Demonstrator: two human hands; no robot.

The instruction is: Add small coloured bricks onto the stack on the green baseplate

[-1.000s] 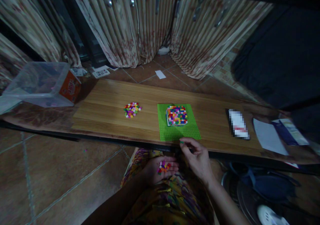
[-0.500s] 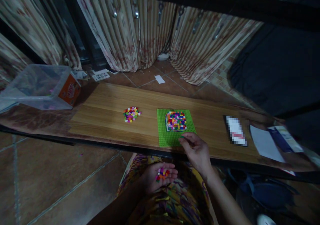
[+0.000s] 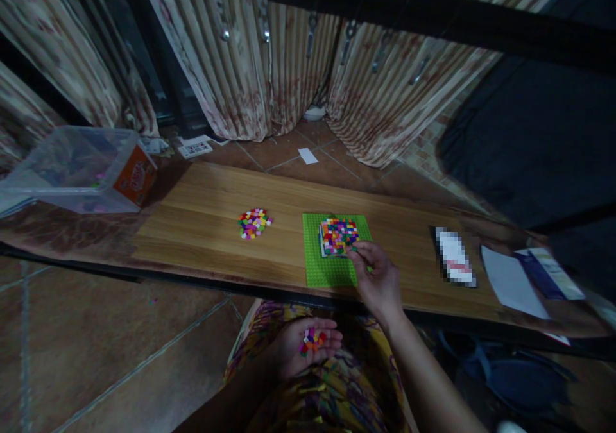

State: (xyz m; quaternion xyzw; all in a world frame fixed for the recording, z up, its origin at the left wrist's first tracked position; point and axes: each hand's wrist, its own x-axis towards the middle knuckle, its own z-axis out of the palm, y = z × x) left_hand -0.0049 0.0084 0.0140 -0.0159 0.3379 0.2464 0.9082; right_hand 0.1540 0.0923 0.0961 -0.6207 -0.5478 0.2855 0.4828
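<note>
Two hands are engaged. Right hand (image 3: pixel 378 276) has advanced from the table edge to the brick block (image 3: pixel 339 236) on the green baseplate (image 3: pixel 332 269), pinching one small piece. Left hand (image 3: pixel 301 346) stays cupped in the lap, holding loose bricks (image 3: pixel 312 340); placement appears imminent.
</note>
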